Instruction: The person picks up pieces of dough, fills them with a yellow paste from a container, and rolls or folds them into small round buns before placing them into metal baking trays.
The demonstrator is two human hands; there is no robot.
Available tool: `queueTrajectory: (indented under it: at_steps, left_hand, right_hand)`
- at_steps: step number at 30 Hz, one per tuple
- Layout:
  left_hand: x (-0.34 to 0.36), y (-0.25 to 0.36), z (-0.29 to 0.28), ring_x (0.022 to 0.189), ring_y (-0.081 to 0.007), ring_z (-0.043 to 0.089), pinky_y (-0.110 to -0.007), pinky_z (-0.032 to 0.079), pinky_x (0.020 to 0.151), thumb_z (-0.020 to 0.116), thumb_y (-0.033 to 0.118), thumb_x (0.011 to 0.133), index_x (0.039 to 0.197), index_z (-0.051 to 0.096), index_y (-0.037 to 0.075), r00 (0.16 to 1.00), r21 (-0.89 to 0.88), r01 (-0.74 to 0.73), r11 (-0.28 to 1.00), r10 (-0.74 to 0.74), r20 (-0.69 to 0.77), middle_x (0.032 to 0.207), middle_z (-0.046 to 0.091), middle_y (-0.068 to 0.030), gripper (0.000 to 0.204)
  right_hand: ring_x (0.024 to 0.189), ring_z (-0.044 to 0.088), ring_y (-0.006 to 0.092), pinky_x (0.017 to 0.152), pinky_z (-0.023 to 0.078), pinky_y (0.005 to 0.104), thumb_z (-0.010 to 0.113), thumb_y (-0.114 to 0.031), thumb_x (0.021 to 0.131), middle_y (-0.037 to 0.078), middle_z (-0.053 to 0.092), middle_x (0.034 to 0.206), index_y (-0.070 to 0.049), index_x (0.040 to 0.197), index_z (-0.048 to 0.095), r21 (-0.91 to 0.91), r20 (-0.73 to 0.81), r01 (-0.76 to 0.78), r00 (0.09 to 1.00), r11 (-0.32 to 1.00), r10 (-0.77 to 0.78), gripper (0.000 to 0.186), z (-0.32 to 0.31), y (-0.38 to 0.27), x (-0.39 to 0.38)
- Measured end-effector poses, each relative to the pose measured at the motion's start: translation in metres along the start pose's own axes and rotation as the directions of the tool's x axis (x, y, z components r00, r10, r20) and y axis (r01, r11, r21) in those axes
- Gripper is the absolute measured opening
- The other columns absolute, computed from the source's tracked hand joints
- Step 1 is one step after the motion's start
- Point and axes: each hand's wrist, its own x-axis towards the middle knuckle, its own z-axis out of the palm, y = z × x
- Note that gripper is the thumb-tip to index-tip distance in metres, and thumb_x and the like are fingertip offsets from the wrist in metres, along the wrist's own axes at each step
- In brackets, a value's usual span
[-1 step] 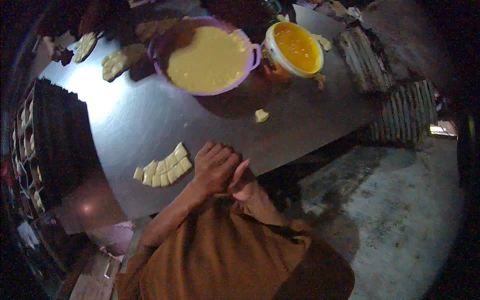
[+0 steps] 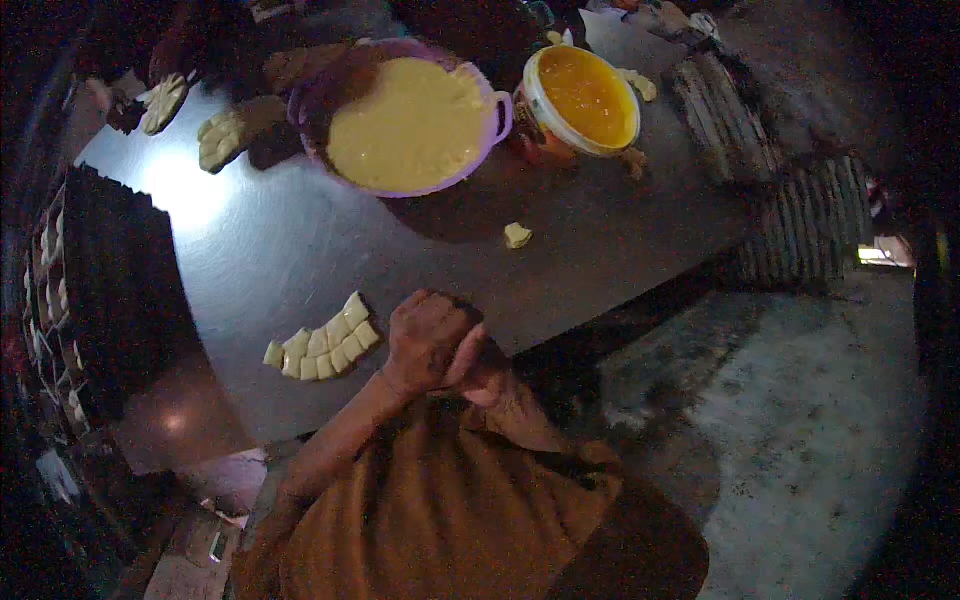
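Observation:
My left hand (image 2: 428,335) and my right hand (image 2: 482,372) are pressed together at the near edge of the metal table (image 2: 420,265). The left fingers curl over the right hand, whose thumb sticks up. Anything between the palms is hidden. Just left of my left hand lies a curved double row of small, pale, glossy dough pieces (image 2: 318,353), touching side by side. Farther off, a lone dough piece (image 2: 517,236) rests on the metal.
A purple two-handled tub (image 2: 440,189) of pale yellow dough or batter stands at the back. Beside it is a tilted white bucket (image 2: 530,108) of orange-yellow contents. More dough (image 2: 222,138) lies far left. Stacked trays (image 2: 125,270) border the left; ridged metal pans (image 2: 805,225) sit right.
My hands stay pressed together, with the right thumb slightly lower and closer against the left hand. The whole view has shifted a little; the table items lie as before.

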Motion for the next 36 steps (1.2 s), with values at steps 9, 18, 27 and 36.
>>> queueTrajectory:
  at_steps: [9,18,27,36]
  left_hand:
    - [0.046,0.005,0.059,0.108,-0.0282,0.058,-0.038,0.045,0.091,0.056,0.029,0.094,0.121,0.058,0.001,0.878,-0.578,0.475,0.664,-0.394,0.27,0.113,0.063,-0.0145,0.039]
    - [-0.024,-0.04,0.008,0.096,-0.017,0.062,-0.031,0.048,0.083,0.056,0.02,0.097,0.105,0.064,0.0,0.604,-0.311,0.748,0.587,-0.796,-0.051,0.1,0.067,-0.0098,0.023]
    - [-0.054,-0.036,0.006,0.083,-0.0126,0.057,-0.027,0.045,0.072,0.059,0.02,0.095,0.102,0.064,0.001,0.44,-0.529,0.684,0.503,-0.862,-0.25,0.096,0.066,-0.0076,0.021]
    - [-0.03,-0.027,0.006,0.094,-0.016,0.06,-0.029,0.046,0.087,0.059,0.02,0.095,0.1,0.064,0.0,0.459,-0.489,0.751,0.443,-0.883,-0.095,0.101,0.066,-0.0082,0.021]
  right_hand:
    - [0.108,0.06,0.0201,0.088,0.053,0.0337,0.062,-0.016,0.091,0.007,0.061,0.122,-0.005,0.129,0.055,-0.538,0.112,0.568,0.78,0.623,-0.615,0.04,0.022,-0.271,-0.012]
    - [0.084,0.066,0.014,0.074,0.052,0.03,0.062,0.001,0.086,0.008,0.072,0.093,-0.004,0.116,0.067,-0.756,0.323,0.193,0.941,-0.626,-0.099,0.031,0.052,-0.463,0.081]
    - [0.073,0.068,0.0231,0.068,0.052,0.0363,0.07,-0.01,0.077,0.012,0.072,0.085,-0.009,0.1,0.074,-0.787,0.288,0.282,0.955,-0.549,0.077,0.024,0.037,-0.464,0.139]
    - [0.083,0.062,0.0105,0.074,0.05,0.0256,0.066,-0.004,0.085,0.002,0.069,0.094,0.0,0.106,0.069,-0.942,0.077,0.099,0.994,-0.321,0.082,0.022,0.058,-0.484,0.117]
